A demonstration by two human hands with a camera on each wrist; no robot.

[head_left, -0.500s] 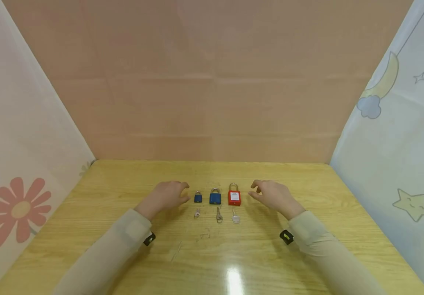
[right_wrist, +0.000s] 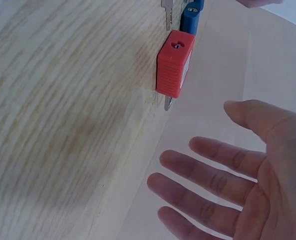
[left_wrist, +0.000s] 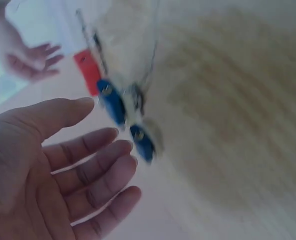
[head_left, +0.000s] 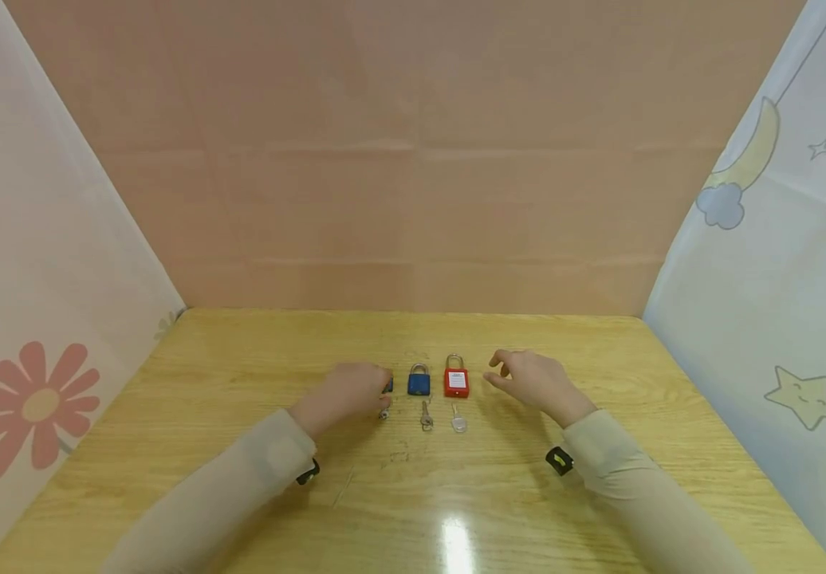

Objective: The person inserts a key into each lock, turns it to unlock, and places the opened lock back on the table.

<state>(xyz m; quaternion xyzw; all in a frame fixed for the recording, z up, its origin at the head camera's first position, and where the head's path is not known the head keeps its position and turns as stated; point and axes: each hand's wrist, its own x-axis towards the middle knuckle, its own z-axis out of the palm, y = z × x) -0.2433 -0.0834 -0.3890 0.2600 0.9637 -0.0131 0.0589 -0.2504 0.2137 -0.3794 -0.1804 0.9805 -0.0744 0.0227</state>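
My left hand (head_left: 347, 392) reaches over the small blue padlock (head_left: 388, 385) and hides most of it in the head view. From the left wrist, that hand's fingers look loosely bent and apart, with the small padlock (left_wrist: 142, 143) just beyond the fingertips and nothing gripped. A larger blue padlock (head_left: 418, 384) lies in the middle of the row, and a red padlock (head_left: 457, 383) with a white label at its right. To the right of the red one hovers my right hand (head_left: 536, 383), fingers relaxed and holding nothing.
Below the padlocks lie a small key (head_left: 384, 414), partly beside the left hand, a middle key (head_left: 426, 416) and a pale-headed key (head_left: 459, 421). The wooden table (head_left: 241, 343) meets a plain back panel (head_left: 413, 239) and patterned side panels.
My left hand has moved right, from beside the small blue padlock to over it, now covering most of it. The right hand has stayed about where it was.
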